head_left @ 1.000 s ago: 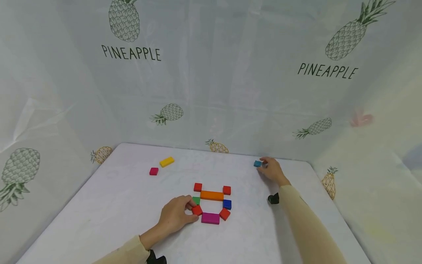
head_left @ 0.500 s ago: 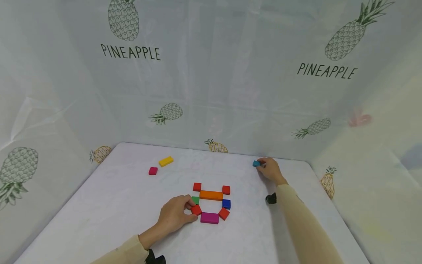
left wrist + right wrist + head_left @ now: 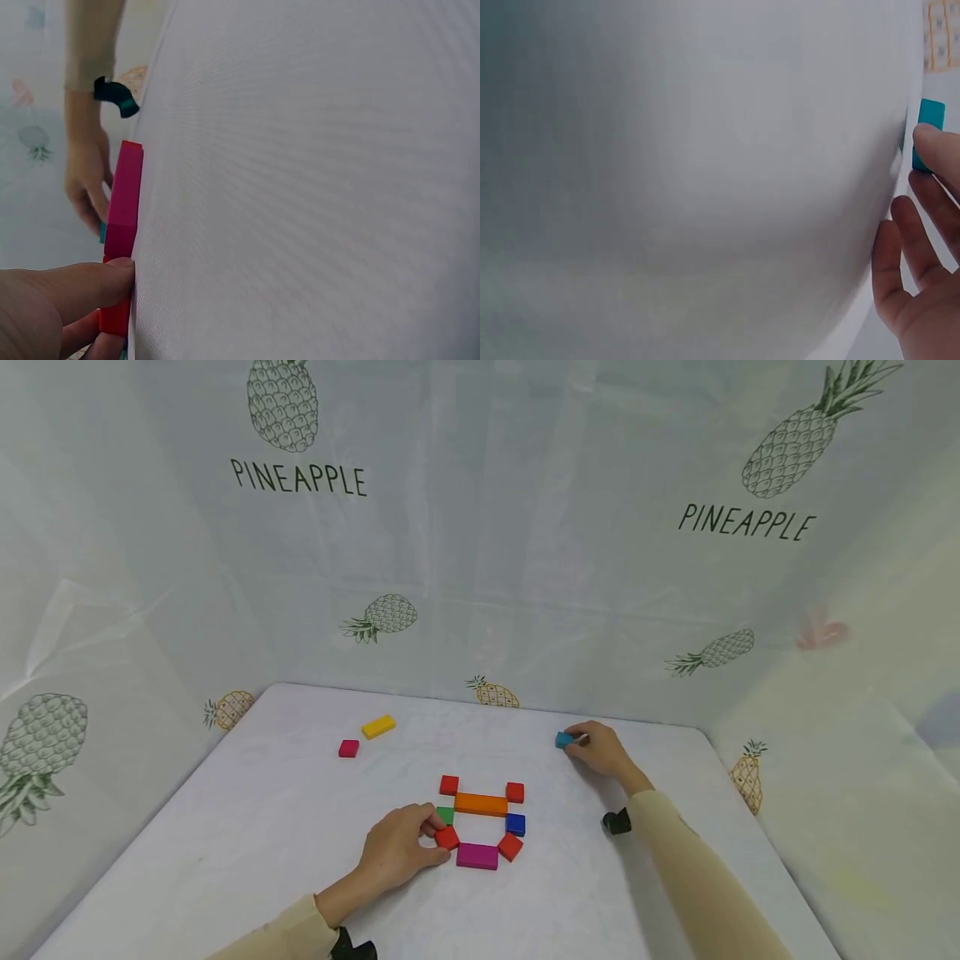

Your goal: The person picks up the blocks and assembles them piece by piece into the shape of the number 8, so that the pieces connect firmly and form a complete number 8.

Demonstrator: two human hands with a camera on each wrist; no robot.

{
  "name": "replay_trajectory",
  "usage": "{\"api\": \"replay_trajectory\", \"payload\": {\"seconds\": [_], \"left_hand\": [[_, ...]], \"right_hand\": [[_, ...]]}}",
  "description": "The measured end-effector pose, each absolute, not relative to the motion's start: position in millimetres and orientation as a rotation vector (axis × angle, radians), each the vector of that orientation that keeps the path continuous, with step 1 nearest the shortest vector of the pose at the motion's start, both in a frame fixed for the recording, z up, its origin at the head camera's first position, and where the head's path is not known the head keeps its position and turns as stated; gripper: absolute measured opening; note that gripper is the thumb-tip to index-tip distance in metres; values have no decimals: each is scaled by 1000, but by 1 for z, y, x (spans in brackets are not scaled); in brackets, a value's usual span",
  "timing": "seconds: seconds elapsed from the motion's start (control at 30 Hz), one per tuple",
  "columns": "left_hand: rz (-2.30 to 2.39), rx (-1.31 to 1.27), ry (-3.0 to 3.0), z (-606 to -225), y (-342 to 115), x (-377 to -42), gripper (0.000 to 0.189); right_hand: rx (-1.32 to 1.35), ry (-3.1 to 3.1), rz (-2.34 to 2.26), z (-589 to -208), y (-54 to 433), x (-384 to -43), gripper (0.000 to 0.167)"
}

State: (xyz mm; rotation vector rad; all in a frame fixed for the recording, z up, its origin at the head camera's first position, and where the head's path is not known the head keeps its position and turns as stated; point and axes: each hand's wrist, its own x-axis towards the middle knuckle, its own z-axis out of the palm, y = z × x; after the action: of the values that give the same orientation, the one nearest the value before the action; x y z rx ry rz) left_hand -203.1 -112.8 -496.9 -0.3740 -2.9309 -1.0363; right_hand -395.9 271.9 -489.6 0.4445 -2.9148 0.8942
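Note:
My left hand (image 3: 401,849) pinches a red block (image 3: 447,837) at the lower left of a ring of blocks. In the left wrist view the thumb lies along this red block (image 3: 115,318), beside the magenta block (image 3: 124,199). Around the ring are a green block (image 3: 446,815), an orange bar (image 3: 482,805), a dark blue block (image 3: 516,824), a tilted red block (image 3: 511,847) and two red blocks above the bar. Near the far edge, my right hand (image 3: 600,750) pinches a light blue block (image 3: 563,740) between thumb and index finger; its other fingers stand apart in the right wrist view.
A yellow block (image 3: 378,727) and a crimson block (image 3: 348,749) lie at the back left of the white table (image 3: 247,827). A pineapple-print sheet (image 3: 480,543) hangs behind and along both sides. Black wrist mounts show at both sleeves.
My right hand has moved a little left and nearer, bringing the light blue block with it. The left hand stays on the red block, and the ring of blocks is unchanged.

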Motion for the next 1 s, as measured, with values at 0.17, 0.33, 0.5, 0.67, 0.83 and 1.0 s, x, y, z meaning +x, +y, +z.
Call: {"api": "replay_trajectory", "payload": {"seconds": [0.17, 0.33, 0.5, 0.67, 0.83, 1.0], "left_hand": [[-1037, -371, -2933, -497, -113, -204, 33], [-1047, -372, -2931, -496, -113, -203, 33], [-1041, -370, -2933, -497, -112, -203, 33], [-1040, -372, -2933, -497, -112, -203, 33], [-1029, -360, -2937, -499, -112, -205, 32], [-1022, -354, -2943, -501, -113, -206, 32]], "right_hand": [[524, -2928, 921, -491, 252, -390, 35], [635, -2955, 959, -490, 234, -382, 34], [772, -2954, 986, -488, 218, -374, 32], [871, -2954, 995, -487, 207, -369, 31], [946, -2963, 993, -484, 199, -364, 31], [980, -2970, 949, -483, 196, -361, 30]]}}
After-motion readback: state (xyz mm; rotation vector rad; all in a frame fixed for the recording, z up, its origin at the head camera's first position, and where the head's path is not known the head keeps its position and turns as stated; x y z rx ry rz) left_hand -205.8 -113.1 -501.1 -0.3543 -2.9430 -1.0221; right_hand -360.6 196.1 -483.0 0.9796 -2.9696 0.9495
